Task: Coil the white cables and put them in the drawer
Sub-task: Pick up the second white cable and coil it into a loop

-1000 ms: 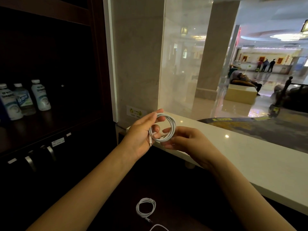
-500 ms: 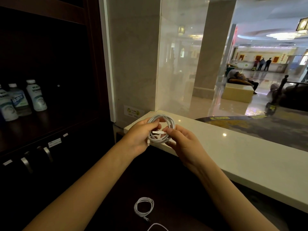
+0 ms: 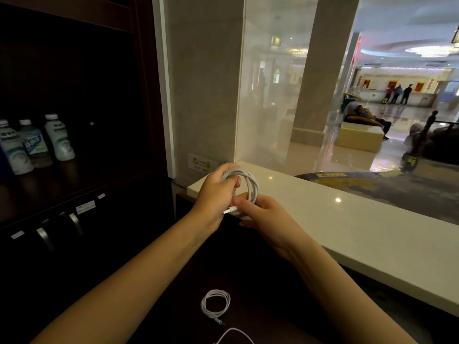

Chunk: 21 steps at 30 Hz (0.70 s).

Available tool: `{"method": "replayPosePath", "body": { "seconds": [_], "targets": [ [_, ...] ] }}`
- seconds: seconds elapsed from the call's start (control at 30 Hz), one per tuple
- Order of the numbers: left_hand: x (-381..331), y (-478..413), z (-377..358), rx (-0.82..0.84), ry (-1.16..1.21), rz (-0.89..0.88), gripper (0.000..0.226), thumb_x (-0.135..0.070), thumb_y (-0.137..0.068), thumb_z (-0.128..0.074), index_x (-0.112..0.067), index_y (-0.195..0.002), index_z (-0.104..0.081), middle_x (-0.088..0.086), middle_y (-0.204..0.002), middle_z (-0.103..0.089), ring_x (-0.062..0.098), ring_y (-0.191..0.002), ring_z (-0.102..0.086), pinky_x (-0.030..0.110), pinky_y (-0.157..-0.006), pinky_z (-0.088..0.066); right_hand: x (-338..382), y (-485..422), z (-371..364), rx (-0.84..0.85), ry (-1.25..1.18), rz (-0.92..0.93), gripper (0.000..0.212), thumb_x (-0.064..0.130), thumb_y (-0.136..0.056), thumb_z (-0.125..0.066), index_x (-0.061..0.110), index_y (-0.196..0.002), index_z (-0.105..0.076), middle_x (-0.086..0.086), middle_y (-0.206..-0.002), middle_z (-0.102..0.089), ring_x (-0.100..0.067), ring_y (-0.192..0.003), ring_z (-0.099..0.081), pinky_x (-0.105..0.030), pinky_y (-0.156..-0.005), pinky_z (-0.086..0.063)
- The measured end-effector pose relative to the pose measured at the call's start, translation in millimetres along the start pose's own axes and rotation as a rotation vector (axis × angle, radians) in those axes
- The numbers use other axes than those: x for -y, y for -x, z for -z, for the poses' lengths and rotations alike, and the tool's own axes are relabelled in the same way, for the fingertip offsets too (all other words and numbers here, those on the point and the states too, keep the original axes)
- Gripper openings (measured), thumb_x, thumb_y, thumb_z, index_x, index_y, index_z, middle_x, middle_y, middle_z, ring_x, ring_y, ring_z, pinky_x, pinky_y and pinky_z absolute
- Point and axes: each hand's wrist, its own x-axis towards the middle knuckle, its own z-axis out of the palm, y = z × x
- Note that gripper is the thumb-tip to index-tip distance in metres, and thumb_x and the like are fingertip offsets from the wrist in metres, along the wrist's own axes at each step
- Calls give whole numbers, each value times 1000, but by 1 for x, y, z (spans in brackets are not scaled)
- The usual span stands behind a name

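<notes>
My left hand [image 3: 213, 197] grips a coiled white cable [image 3: 250, 184], with its fingers curled through the loop, in front of the white counter's near corner. My right hand [image 3: 263, 217] pinches the cable's plug end [image 3: 229, 210] just below the coil. A second white cable [image 3: 215, 304] lies loosely coiled on the dark desk surface near the bottom of the view. A further loop of white cable [image 3: 236, 335] shows at the bottom edge. No drawer is visibly open.
A white stone counter [image 3: 347, 232] runs along the right under a glass pane. A dark cabinet on the left has metal handles [image 3: 44, 238] and a shelf with three bottles [image 3: 34, 142]. People stand and sit in the lobby beyond the glass.
My right hand has moved from across the middle of the coil down to its lower edge and now pinches the plug end. The coil has tilted more edge-on in my left hand.
</notes>
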Motion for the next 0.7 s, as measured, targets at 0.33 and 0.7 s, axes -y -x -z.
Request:
{"method": "replayPosePath", "body": {
  "seconds": [0.33,0.7],
  "targets": [
    [-9,0,32,429,-203,93,23,-10,-86,-60,-19,-107,-61,2,-102,-64,12,-93,-60,23,-82,-48,-1,-6,11,-45,-58,18,13,-5,-84,-53,4,-82,-61,-10,-70,-60,-11,-58,-57,-23,-64,-51],
    [20,1,52,366,-24,239,17,-16,-89,-56,-5,-95,-68,17,-98,-70,22,-87,-69,25,-72,-60,-9,-23,15,27,150,-129,14,25,-87,-59,15,-80,-65,-3,-77,-66,-12,-69,-61,-23,-67,-55]
  ]
}}
